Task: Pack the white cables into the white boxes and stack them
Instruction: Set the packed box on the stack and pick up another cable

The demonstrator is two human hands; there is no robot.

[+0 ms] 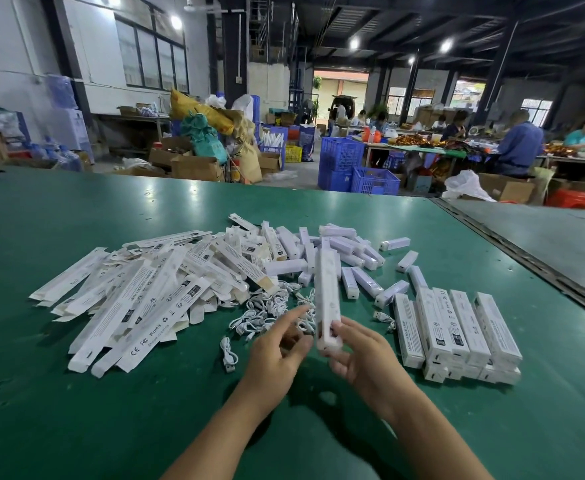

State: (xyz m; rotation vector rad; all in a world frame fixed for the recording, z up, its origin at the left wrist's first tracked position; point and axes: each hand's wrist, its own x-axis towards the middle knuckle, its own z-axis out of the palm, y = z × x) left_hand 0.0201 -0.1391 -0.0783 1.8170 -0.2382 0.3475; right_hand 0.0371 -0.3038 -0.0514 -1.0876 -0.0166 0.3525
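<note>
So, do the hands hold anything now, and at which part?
The right hand grips a long white box at its lower end. The left hand holds nothing visible, index finger stretched toward the box.

Nearer than the right grip [360, 351], the counter [111, 427] lies bare and passable. Just left of the grip, loose cables [266, 311] and flat cartons [138, 299] crowd the way. Right of it, stacked boxes [457, 330] stand close. Beyond it lie scattered small boxes [346, 251].

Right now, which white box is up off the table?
The long box gripped at its lower end by the right hand. It stands upright in the air; the other boxes lie on the table.
</note>
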